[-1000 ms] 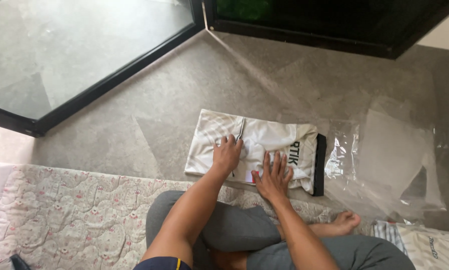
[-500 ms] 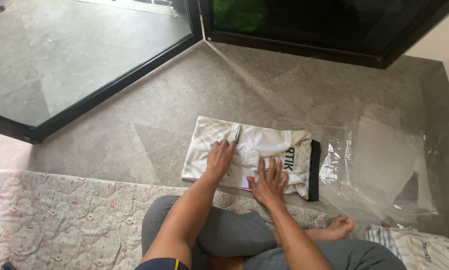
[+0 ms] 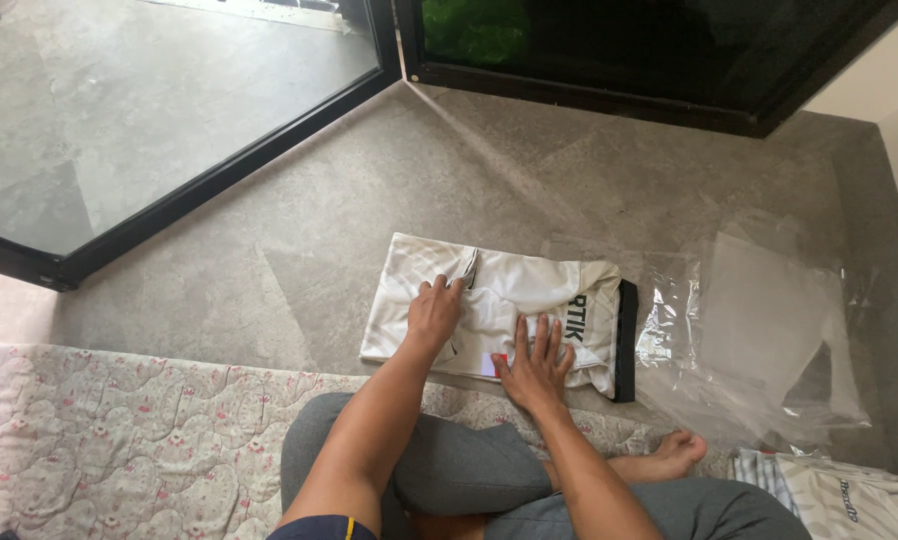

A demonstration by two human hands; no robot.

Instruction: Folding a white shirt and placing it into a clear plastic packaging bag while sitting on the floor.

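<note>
A folded white shirt (image 3: 529, 290) with a black hem band at its right end lies on the grey floor in front of my crossed legs. My left hand (image 3: 434, 318) rests on the shirt's left half. Its curled fingertips are at a small raised flap of cloth near the top fold and seem to pinch it. My right hand (image 3: 537, 362) lies flat on the shirt's near edge, fingers spread, pressing the cloth down. The two hands are about a hand's width apart.
A crumpled clear plastic bag (image 3: 759, 340) lies right of the shirt. Another folded light garment (image 3: 849, 497) sits at the bottom right by my bare foot (image 3: 677, 455). A floral quilted mat (image 3: 119, 440) covers the floor under me. Black-framed glass doors (image 3: 219, 170) stand beyond.
Both hands stay on the shirt in nearly the same spots. Only the view has shifted a little.
</note>
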